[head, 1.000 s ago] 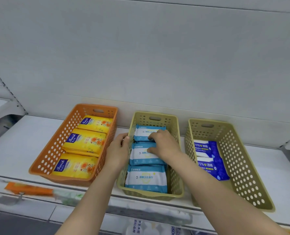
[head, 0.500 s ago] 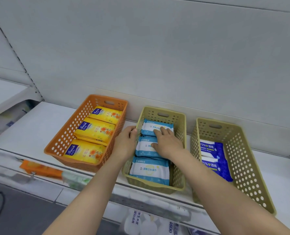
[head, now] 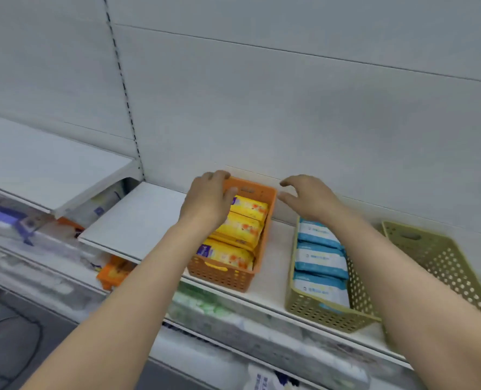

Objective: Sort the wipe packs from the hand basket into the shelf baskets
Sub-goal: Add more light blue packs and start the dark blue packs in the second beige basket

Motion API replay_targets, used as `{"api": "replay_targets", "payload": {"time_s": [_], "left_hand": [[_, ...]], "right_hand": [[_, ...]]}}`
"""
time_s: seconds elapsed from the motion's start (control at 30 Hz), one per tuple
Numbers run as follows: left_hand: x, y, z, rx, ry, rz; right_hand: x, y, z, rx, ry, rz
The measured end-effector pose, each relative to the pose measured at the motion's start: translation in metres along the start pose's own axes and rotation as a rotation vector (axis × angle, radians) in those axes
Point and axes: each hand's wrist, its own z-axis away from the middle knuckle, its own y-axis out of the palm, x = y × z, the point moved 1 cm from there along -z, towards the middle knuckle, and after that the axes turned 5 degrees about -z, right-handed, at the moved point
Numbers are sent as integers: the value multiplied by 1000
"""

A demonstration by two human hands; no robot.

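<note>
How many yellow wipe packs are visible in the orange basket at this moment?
3, in a row inside the orange basket: rear yellow pack beside the left hand, middle yellow pack, front yellow pack. More may lie hidden underneath.

Both hands are out of the middle basket (head: 329, 319) and its blue packs (head: 319, 260). The left hand (head: 208, 201) now curls over the far left corner of the orange basket (head: 225, 277), while the right hand (head: 306, 199) hovers with spread fingers beside that basket's far right corner, touching nothing.
</note>
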Motion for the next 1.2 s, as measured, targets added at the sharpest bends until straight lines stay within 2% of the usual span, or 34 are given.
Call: {"api": "replay_targets", "payload": {"time_s": [0.23,0.33,0.47,0.73,1.07,1.2], "left_hand": [[147,-120,56,-209,-30,-231],[210,-158,99,-266,-66,-280],[291,-186,162,-271,-181,-312],[434,-199,244,-263,-542,-215],[645,-265,214,-193,-844,-243],[728,-300,191,-164,-935,-251]], "right_hand": [[185,16,-3,-281,-313,-114],[265,55,3,-283,-435,-165],[357,127,9,-177,-553,-210],[495,252,-15,140,-711,-287],[695,386,-150,390,-828,-364],[776,426,-208,478,-859,-305]]}}
